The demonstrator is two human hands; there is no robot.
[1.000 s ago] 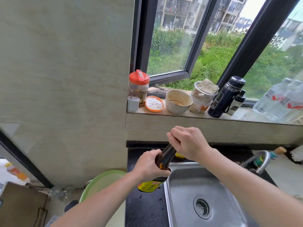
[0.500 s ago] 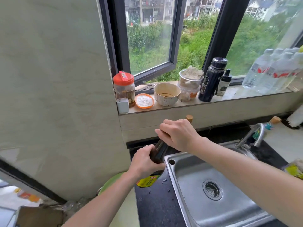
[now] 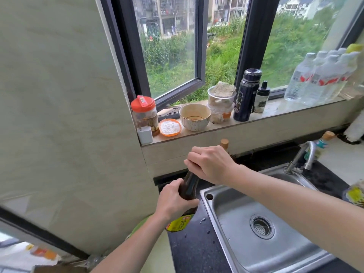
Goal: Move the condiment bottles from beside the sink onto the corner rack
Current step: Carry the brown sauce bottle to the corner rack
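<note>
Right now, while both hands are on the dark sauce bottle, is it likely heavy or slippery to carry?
Probably heavy for its size: the dark sauce bottle looks dark right up to the neck under the right hand. Possibly slippery: its wall is glossy, and droplets lie on the black counter beside it.

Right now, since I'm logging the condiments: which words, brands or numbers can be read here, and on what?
No text reads clearly.
On the dark sauce bottle: yellow-green label, print blurred.
On the black flask: white print, too small.
On the water bottles: red labels, blurred.
On the small dark bottle beside the flask: label too small.
</note>
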